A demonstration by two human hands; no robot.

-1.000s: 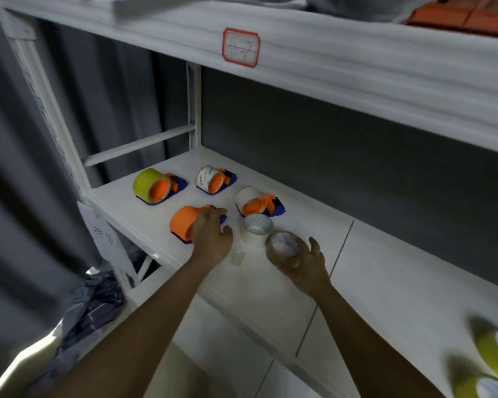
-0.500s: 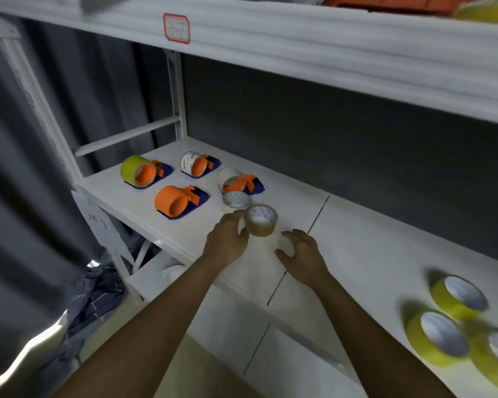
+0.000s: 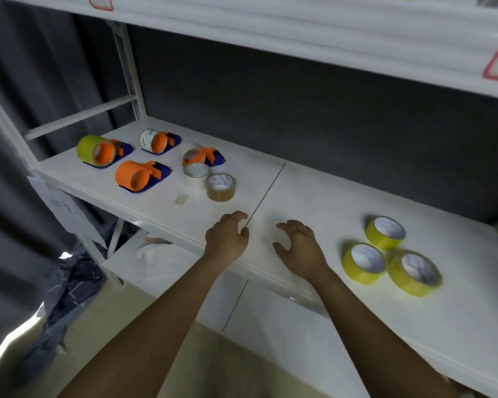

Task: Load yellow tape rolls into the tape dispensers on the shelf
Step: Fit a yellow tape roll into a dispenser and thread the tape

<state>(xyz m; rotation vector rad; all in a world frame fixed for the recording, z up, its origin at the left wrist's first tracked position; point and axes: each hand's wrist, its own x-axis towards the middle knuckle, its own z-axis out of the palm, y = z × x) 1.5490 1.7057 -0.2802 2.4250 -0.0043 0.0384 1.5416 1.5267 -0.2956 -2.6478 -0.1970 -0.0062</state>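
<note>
A white metal shelf [image 3: 314,196] carries everything, with a dark seam line across its board as the landmark. Both bare hands hover by the seam's near end holding nothing, the left hand [image 3: 227,237] on it with fingers loosely curled and the right hand [image 3: 298,245] just right of it with fingers spread wide. Four orange plastic tape dispensers on blue bases [image 3: 140,175] sit well left of the seam, three yellow tape rolls [image 3: 364,264] lie flat together well right of it, and a brown tape roll [image 3: 221,187] touches a white tape roll [image 3: 195,175] just left of it.
</note>
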